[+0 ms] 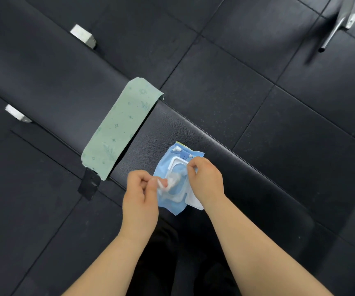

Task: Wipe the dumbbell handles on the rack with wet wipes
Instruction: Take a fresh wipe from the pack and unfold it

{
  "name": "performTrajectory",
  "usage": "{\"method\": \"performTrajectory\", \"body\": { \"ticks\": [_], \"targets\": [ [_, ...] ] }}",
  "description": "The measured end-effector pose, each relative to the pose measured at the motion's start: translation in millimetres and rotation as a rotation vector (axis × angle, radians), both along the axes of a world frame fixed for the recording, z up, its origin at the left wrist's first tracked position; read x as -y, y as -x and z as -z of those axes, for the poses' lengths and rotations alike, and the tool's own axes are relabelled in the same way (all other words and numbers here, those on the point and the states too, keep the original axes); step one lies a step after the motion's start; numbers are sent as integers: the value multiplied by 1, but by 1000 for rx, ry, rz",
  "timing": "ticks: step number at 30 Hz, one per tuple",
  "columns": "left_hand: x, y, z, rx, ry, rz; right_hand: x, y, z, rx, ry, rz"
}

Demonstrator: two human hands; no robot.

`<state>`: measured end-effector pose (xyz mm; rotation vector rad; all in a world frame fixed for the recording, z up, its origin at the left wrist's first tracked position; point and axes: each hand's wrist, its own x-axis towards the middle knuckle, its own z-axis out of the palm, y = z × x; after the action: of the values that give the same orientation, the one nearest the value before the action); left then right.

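A blue pack of wet wipes (173,201) lies on a black padded bench (225,167). My left hand (141,193) pinches a white wet wipe (165,184) that sticks out of the pack's opening. Fingers of my right hand (206,178) pinch the pack's white lid flap at its upper right edge. No dumbbells or rack are in view.
A pale green patterned cloth (121,129) is draped across the bench to the left of the pack. Two white bench feet (83,36) (16,113) show at the left. A metal bar (332,33) leans at the top right. Black rubber floor tiles (257,71) surround the bench.
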<state>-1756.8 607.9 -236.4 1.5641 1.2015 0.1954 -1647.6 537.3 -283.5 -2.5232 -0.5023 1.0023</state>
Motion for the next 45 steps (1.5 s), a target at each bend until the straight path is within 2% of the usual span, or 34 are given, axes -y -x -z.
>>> {"method": "performTrajectory", "body": {
  "ticks": [4,8,12,16,20,22,23,24,26,27,29,33,35,38,41,45],
  "targets": [
    [-12,-5,-19,52,112,-97,0,1,-1,7,-9,12],
    [-24,0,-30,30,117,-135,0,7,-3,-19,-109,73],
    [-39,8,-40,43,131,-234,1,21,-3,100,-109,-54],
    [-50,11,-51,48,135,-231,-1,36,-2,74,-18,-291],
    [-53,3,-67,73,159,-227,3,45,-11,71,27,-327],
    [-47,-4,-80,102,181,-191,8,47,-24,75,-40,-187],
    [-42,-8,-88,124,194,-159,11,46,-36,35,-95,-32],
    [-36,-12,-97,147,211,-123,14,43,-52,-69,-167,156],
    [-21,-22,-114,186,271,-39,24,36,-91,-421,-372,470],
    [-12,-27,-123,199,308,7,33,33,-112,-555,-475,518],
    [9,-38,-141,221,364,108,58,30,-148,-648,-623,488],
    [67,-63,-179,284,382,291,124,31,-197,-531,-668,482],
    [105,-72,-195,304,366,386,167,35,-214,-447,-666,558],
    [169,-80,-210,300,369,477,242,44,-237,-362,-766,754],
    [254,-82,-217,191,433,583,331,60,-255,-251,-812,905],
    [378,-65,-221,-9,626,922,452,84,-268,-133,-799,980]
  ]
}}
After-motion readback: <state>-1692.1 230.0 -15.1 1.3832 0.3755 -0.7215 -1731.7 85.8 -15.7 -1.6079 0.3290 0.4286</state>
